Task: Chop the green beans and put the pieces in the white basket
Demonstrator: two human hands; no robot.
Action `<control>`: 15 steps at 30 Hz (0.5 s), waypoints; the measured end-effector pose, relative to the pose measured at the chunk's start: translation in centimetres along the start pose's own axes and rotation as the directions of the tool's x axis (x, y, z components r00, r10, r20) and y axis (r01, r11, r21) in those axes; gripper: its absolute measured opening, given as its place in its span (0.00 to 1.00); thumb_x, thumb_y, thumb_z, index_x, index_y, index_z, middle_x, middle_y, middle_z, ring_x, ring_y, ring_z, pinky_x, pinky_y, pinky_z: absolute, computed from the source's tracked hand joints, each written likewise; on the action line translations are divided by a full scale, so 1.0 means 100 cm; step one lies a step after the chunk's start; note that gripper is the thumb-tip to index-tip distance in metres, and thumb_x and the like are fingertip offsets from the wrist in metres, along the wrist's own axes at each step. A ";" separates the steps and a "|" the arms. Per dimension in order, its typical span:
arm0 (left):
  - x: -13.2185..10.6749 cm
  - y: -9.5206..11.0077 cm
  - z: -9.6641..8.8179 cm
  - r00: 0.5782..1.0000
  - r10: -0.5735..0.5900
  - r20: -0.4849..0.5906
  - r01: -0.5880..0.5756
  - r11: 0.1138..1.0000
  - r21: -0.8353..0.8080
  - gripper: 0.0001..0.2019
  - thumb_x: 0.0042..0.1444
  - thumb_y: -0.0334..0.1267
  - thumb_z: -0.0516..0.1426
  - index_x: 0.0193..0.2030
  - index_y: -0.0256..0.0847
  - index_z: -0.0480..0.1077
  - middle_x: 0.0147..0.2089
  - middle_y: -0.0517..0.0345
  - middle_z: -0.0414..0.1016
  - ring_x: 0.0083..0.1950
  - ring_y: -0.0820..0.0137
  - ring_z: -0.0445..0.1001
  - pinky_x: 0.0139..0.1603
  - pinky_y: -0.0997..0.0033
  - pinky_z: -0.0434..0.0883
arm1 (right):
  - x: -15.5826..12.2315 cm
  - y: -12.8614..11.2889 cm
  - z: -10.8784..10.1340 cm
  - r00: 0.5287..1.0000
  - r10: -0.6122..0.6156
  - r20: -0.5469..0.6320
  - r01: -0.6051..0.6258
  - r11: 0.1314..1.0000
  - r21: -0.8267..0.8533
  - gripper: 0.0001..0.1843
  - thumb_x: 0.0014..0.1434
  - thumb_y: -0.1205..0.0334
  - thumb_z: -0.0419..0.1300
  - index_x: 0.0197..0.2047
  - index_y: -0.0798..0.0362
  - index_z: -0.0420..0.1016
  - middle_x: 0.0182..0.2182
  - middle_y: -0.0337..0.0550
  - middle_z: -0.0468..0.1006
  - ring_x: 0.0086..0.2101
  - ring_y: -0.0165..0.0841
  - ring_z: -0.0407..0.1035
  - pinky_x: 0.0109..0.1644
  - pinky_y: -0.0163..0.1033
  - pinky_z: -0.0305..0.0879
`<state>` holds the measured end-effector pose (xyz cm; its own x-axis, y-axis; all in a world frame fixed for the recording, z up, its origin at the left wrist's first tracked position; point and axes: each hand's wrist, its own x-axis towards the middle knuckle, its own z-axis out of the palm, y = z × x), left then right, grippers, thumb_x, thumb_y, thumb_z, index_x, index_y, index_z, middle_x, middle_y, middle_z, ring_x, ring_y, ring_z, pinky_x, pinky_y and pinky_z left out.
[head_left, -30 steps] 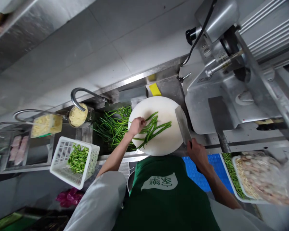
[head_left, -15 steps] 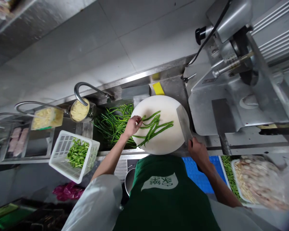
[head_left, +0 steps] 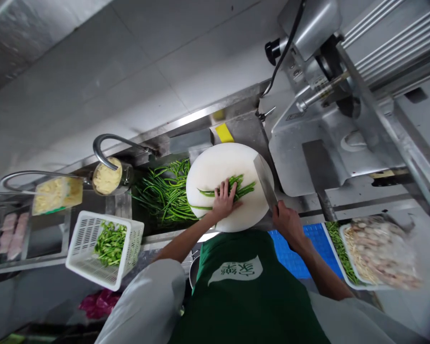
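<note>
Now | left hand (head_left: 223, 202) fingers spread, pressing long green beans (head_left: 244, 188) | right hand (head_left: 285, 222) fingers clamped on cleaver (head_left: 264, 182)

Stainless steel table (head_left: 301, 210) runs along tiled wall. Directly on it: round white cutting board (head_left: 215, 167) at centre w/ bunch of green beans (head_left: 241, 188) on top; large metal slicer (head_left: 329, 143) just right of board; yellow sponge (head_left: 224, 133) behind board, by the wall. Blue mat (head_left: 308, 248) at near edge, right of centre. White tray (head_left: 376, 258) of pale food far right, beside the mat. Sink section left of board holds loose pile of beans (head_left: 165, 193).
</note>
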<state>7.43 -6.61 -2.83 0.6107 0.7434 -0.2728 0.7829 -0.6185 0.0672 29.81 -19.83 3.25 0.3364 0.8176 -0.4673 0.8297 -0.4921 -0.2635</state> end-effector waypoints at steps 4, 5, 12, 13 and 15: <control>0.036 -0.016 -0.013 0.971 0.240 -0.012 -0.240 0.968 -0.071 0.36 0.68 0.54 0.54 0.78 0.44 0.52 0.80 0.37 0.42 0.78 0.42 0.47 0.72 0.33 0.49 | 0.002 0.002 -0.001 1.000 -0.011 -0.015 0.010 0.999 -0.033 0.16 0.72 0.61 0.46 0.49 0.59 0.72 0.31 0.53 0.80 0.33 0.41 0.75 0.35 0.40 0.54; 0.045 -0.022 -0.019 0.957 0.289 -0.012 -0.289 0.952 -0.104 0.35 0.67 0.53 0.55 0.77 0.45 0.54 0.80 0.38 0.44 0.78 0.43 0.47 0.72 0.33 0.49 | 0.002 0.002 -0.002 1.000 -0.009 -0.014 0.008 0.999 -0.042 0.16 0.72 0.61 0.47 0.50 0.59 0.72 0.31 0.53 0.80 0.33 0.41 0.75 0.35 0.40 0.55; 0.060 -0.038 -0.051 0.955 0.247 -0.165 -0.291 0.884 -0.366 0.14 0.69 0.40 0.55 0.54 0.42 0.79 0.59 0.43 0.73 0.63 0.53 0.68 0.66 0.45 0.63 | 0.002 0.000 0.000 1.000 0.006 -0.012 -0.006 1.000 -0.019 0.16 0.72 0.60 0.47 0.50 0.59 0.72 0.31 0.53 0.80 0.32 0.40 0.74 0.35 0.40 0.55; 0.058 -0.040 -0.057 0.957 0.210 -0.198 -0.277 0.861 -0.426 0.14 0.69 0.40 0.55 0.53 0.40 0.79 0.55 0.43 0.75 0.57 0.57 0.71 0.62 0.50 0.67 | 0.002 0.000 -0.001 1.000 0.005 -0.012 -0.005 1.000 -0.014 0.16 0.72 0.61 0.46 0.50 0.59 0.72 0.31 0.53 0.80 0.32 0.40 0.74 0.35 0.40 0.54; 0.051 -0.046 -0.075 0.950 0.128 -0.284 -0.270 0.794 -0.544 0.14 0.70 0.41 0.54 0.51 0.39 0.79 0.48 0.46 0.77 0.48 0.63 0.75 0.54 0.60 0.73 | 0.002 0.000 -0.002 1.000 0.008 -0.010 -0.008 1.000 -0.012 0.16 0.72 0.61 0.46 0.50 0.59 0.72 0.31 0.53 0.80 0.32 0.40 0.74 0.35 0.40 0.54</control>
<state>7.83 2.00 2.67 0.7144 0.6994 0.0222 0.5217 -0.5535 0.6493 29.92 -19.64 3.35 0.3475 0.8165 -0.4611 0.8323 -0.4951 -0.2493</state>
